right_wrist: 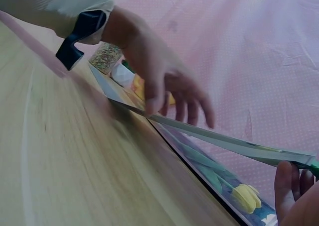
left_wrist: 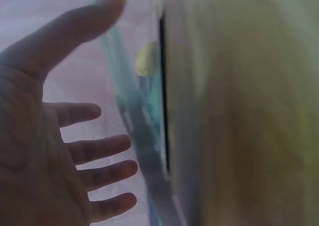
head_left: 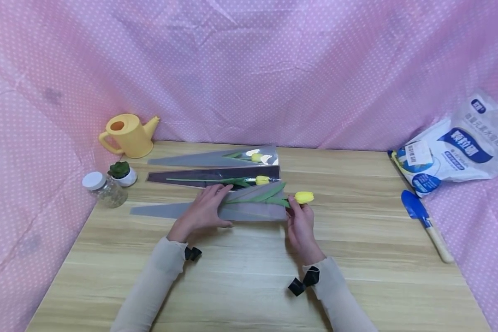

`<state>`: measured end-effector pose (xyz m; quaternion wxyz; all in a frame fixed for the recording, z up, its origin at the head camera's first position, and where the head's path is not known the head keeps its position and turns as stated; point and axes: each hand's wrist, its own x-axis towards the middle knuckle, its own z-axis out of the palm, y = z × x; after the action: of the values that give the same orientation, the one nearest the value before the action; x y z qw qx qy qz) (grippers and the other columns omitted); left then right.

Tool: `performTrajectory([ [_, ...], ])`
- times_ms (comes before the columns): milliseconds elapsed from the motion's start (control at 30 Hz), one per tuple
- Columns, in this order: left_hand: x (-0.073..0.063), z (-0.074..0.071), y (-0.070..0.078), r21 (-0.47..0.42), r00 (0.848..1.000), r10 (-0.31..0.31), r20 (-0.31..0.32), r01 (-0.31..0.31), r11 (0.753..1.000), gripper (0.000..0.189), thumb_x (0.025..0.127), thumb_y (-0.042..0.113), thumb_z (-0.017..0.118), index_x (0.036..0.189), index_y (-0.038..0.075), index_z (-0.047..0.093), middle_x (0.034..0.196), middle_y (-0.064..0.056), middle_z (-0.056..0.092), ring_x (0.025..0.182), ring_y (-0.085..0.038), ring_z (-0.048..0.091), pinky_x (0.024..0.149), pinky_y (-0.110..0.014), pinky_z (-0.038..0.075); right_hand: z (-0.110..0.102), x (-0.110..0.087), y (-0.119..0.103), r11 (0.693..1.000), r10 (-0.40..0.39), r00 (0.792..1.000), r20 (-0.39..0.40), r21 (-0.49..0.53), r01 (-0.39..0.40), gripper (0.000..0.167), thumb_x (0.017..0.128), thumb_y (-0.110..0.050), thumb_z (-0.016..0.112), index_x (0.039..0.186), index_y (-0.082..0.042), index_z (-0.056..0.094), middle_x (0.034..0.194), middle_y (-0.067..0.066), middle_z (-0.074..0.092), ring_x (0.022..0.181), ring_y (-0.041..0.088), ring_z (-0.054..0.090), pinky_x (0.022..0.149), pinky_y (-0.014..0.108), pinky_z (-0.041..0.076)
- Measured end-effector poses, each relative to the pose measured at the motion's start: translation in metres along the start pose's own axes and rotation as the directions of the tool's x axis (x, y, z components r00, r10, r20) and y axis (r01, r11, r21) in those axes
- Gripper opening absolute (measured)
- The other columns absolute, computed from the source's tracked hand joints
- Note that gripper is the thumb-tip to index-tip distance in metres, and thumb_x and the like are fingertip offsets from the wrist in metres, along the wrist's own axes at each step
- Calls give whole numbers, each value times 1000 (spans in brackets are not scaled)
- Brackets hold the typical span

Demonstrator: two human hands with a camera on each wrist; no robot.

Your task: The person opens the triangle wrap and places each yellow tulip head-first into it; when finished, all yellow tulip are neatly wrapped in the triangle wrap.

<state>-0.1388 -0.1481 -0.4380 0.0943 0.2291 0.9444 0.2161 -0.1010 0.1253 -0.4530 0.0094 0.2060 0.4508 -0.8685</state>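
Note:
My right hand (head_left: 302,227) pinches a yellow tulip (head_left: 304,198) by its green stem, just below the flower, at the wide end of a grey sleeve (head_left: 157,210). The flower sticks out beyond that end, and its leaves lie along the sleeve. Over the sleeve's middle, my left hand (head_left: 204,210) is spread with fairly straight fingers (left_wrist: 107,149); whether it touches the film I cannot tell. Right behind lies a dark sleeve (head_left: 195,176) holding another yellow tulip (head_left: 262,180). Farther back rests a grey sleeve (head_left: 182,159) with a third yellow tulip (head_left: 256,157).
At the left stand a yellow watering can (head_left: 128,136), a small potted succulent (head_left: 123,174) and a white-lidded clear jar (head_left: 108,190). A white printed bag (head_left: 456,143) lies at the back right, near a blue trowel (head_left: 425,223). Pink dotted cloth (head_left: 249,69) borders the wooden table (head_left: 240,286).

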Motion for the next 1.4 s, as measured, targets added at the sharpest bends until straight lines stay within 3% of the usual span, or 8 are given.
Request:
performTrajectory([
  [167,0,4,-3,38,1000,-21,20,21,999,108,72,45,87,159,17,27,157,-17,39,147,-38,33,122,-63,21,0,0,-2,1000,-1,1000,11,8,1,18,104,-20,51,119,-10,48,111,-2,58,93,2,61,89,13,54],
  [267,1,6,-5,36,1000,-25,12,24,999,105,74,43,87,158,17,29,155,-17,42,145,-38,36,122,-62,23,-1,0,-3,1000,6,1000,21,10,-6,16,105,-21,51,117,-12,49,103,-5,60,88,2,61,77,12,54],
  [433,1,8,-7,26,1000,-16,-20,17,1000,98,75,41,86,155,18,35,135,-12,52,123,-31,48,113,-53,38,-1,2,-4,1000,15,999,43,-14,-14,13,105,-24,51,113,-14,49,98,-6,62,81,3,59,61,14,46],
  [733,2,7,-7,52,998,9,-63,-6,999,91,76,38,85,152,17,41,115,-6,48,99,-22,44,84,-35,40,-2,2,-5,999,23,999,40,-35,-21,10,105,-20,51,112,-14,49,97,-7,63,82,2,60,64,13,48],
  [967,2,7,-8,36,998,18,-67,-16,999,90,77,36,84,153,18,39,109,-4,44,95,-21,41,78,-33,36,-4,4,-9,987,69,995,75,-148,-57,20,103,-30,55,117,-15,51,96,-10,64,80,3,57,68,16,47],
  [1100,2,7,-11,30,997,17,-75,-14,999,90,78,37,83,154,20,38,109,-4,44,96,-20,41,78,-32,35,-9,5,-17,976,72,992,101,-213,-49,29,105,-36,48,122,-14,50,98,-8,62,83,4,59,73,18,52],
  [1233,3,7,-13,13,997,15,-77,-14,1000,90,78,37,83,154,21,38,110,-3,44,97,-20,41,79,-33,36,-14,7,-24,962,13,992,124,-271,21,23,108,-33,39,109,-15,54,87,-10,59,75,3,56,68,17,52],
  [1400,3,7,-14,4,997,22,-75,-21,1000,89,78,37,83,154,21,38,107,-3,44,94,-20,41,78,-32,36,-16,9,-30,949,-29,992,121,-307,66,23,108,-25,40,96,-21,59,80,-12,59,73,3,54,67,17,51],
])
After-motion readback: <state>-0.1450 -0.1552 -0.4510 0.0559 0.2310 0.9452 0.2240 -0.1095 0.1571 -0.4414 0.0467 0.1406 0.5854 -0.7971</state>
